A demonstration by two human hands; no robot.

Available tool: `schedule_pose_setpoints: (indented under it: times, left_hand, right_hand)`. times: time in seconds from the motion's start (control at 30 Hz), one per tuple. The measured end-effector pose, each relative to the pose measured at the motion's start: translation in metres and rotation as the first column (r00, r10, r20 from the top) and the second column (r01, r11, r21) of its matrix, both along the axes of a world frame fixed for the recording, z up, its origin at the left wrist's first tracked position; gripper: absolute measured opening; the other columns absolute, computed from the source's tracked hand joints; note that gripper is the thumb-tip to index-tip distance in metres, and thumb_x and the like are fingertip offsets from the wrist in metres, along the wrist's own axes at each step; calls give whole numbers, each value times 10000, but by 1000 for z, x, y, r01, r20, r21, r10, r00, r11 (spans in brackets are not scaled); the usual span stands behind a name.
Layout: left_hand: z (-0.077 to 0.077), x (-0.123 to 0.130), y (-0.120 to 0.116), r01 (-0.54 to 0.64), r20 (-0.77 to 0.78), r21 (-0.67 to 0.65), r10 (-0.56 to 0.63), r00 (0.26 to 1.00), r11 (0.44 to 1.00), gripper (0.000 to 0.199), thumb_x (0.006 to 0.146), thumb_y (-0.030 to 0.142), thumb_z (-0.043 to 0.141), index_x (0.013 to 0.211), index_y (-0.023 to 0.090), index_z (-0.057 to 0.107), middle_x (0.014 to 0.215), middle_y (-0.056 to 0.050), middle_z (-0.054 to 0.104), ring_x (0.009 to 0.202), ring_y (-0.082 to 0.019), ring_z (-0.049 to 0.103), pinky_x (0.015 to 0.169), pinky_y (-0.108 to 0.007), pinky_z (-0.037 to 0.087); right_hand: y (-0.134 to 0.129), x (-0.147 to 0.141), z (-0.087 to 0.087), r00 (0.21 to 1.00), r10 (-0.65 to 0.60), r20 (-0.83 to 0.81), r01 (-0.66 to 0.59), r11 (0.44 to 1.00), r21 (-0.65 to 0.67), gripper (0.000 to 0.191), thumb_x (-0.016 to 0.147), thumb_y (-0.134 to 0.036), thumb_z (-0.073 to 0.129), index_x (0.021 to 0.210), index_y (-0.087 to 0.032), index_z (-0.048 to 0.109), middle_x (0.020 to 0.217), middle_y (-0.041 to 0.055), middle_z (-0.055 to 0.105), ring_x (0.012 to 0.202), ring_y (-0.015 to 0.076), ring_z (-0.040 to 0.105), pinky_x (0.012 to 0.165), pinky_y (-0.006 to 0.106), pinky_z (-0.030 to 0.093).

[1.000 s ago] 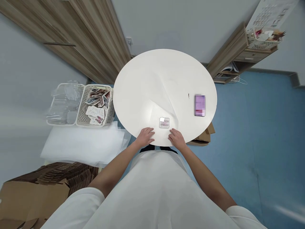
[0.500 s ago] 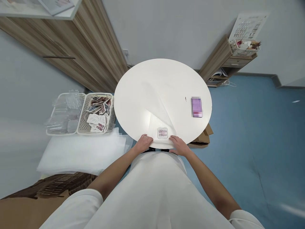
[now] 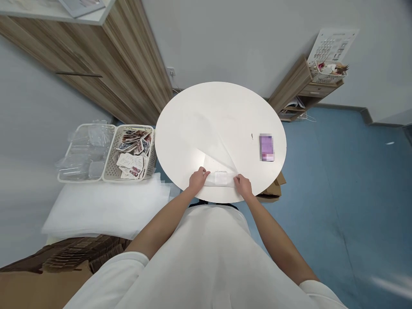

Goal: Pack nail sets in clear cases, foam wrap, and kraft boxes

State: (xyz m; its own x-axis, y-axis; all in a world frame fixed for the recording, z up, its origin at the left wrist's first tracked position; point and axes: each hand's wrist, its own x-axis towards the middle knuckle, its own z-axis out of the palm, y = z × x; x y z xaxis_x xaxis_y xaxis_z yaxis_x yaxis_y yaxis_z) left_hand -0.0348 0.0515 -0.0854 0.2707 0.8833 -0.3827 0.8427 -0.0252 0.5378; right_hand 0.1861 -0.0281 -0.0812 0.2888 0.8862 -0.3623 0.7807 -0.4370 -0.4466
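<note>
A thin, translucent white sheet (image 3: 214, 159) lies on the round white table (image 3: 189, 111), its near edge folded up over a small clear case (image 3: 220, 177). The case shows only faintly through the fold. My left hand (image 3: 198, 179) pinches the fold's left end, and my right hand (image 3: 243, 185) pinches its right end. Toward the table's right side lies a purple packet (image 3: 267, 147), with a small dark scrap (image 3: 252, 136) to its left.
Left of the table, a white basket of cards (image 3: 111, 167) adjoins a basket of clear plastic cases (image 3: 85, 150). White sheets (image 3: 112, 206) are stacked below them. Cardboard (image 3: 272, 191) lies under the table's right edge. Cabinets (image 3: 135, 56) stand behind.
Both hands have moved away from me and closed on the sheet's near edge, folding it over the clear case, which lay uncovered before.
</note>
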Motion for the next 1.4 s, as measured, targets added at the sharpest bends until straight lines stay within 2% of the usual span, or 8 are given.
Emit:
schedule_pose_setpoints:
  times: [0.2,0.33,0.47,0.6,0.8,0.97,1.13,1.4]
  left_hand:
    - [0,3,3,91,-101,20,-89,991,996,438,756,566,419,995,200,445,725,-39,596,691,-219,568,565,-294,370]
    - [-3,8,3,213,-125,216,-189,974,953,253,798,366,460,988,199,471,907,-76,594,840,-231,551,715,-351,379]
    - [-3,13,2,465,-94,360,-465,881,809,229,809,136,378,975,216,514,1090,-84,534,1044,-224,466,843,-378,338]
    - [3,14,-4,613,9,339,-654,757,714,308,764,138,421,1049,229,494,1219,-72,465,1157,-213,389,952,-395,272]
    - [9,19,-4,602,49,286,-638,768,746,454,626,302,610,1044,214,457,1270,-103,413,1160,-281,380,955,-418,275]
    - [24,24,-3,596,40,227,-619,784,770,313,626,310,558,912,191,510,938,-88,586,904,-264,543,798,-365,384]
    - [35,13,-26,622,98,24,-621,778,783,253,653,355,515,866,226,561,750,-22,625,729,-223,586,684,-314,406]
    - [27,6,-22,513,157,189,-541,826,837,324,790,396,407,1010,211,558,1120,-64,560,1059,-216,500,888,-322,375]
  right_hand:
    - [3,-10,-2,990,36,138,-22,994,-105,194,848,-303,326,877,-206,491,758,53,599,672,194,554,549,281,359]
    - [3,-17,-6,949,161,270,-190,978,85,214,830,-170,349,1004,-184,472,1007,118,564,915,239,527,720,351,387]
    - [1,-18,-9,835,475,276,-538,811,229,291,812,-61,316,994,-194,499,1238,102,457,1178,229,368,925,397,294]
    - [0,-10,-8,754,628,194,-657,715,238,275,783,-160,429,1055,-172,467,1328,119,366,1219,243,326,940,405,305]
    - [14,-9,-4,722,675,151,-692,701,172,328,715,-282,558,1001,-172,441,1305,161,370,1109,284,428,835,416,390]
    - [18,-12,14,718,690,90,-696,706,130,300,733,-297,494,995,-164,437,1093,129,523,921,233,519,739,343,418]
    - [-11,-18,27,690,723,-42,-718,690,91,261,776,-322,424,989,-174,456,838,51,597,754,194,550,676,306,408]
    - [-5,-11,20,805,586,-90,-564,804,191,234,815,-357,428,894,-163,533,1325,126,319,1207,226,340,888,342,376]
